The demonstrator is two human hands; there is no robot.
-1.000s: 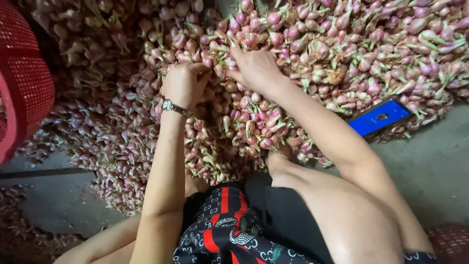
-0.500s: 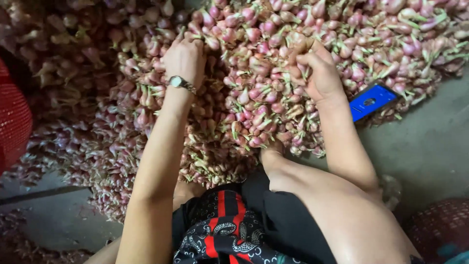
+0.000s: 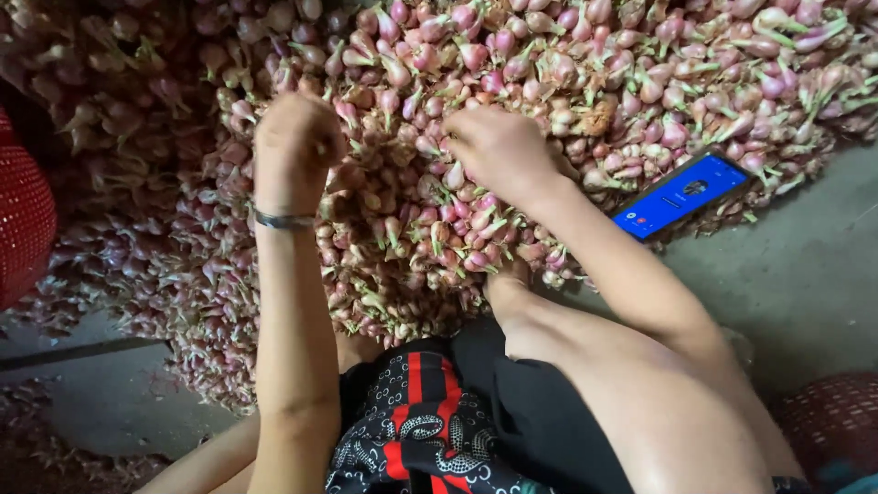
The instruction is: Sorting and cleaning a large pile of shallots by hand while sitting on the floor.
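Where the 2 hands meet the heap, a large pile of shallots point(image 3: 567, 82), pink-purple bulbs with pale green-white stalks, covers the floor across the upper part of the view.

Item 1: left hand point(image 3: 294, 146), curled into a loose fist, back toward the camera, resting on the bulbs at the pile's left-centre; whether it grips a bulb cannot be told. A thin bracelet point(image 3: 283, 220) circles its wrist.

Item 2: right hand point(image 3: 501, 151), fingers bent and dug among the bulbs near the pile's centre, well apart from the left hand; what it pinches is hidden.

Item 3: phone point(image 3: 681, 194), screen lit blue, lying tilted at the pile's right edge, partly on the bulbs, partly on the grey floor point(image 3: 805, 274).

Item 4: red mesh basket point(image 3: 23, 229), at the left border, beside the pile.

Item 5: bare knee point(image 3: 585, 366) and black, red and white patterned shorts point(image 3: 430, 430) of the seated person, at the bottom, touching the pile's near edge.
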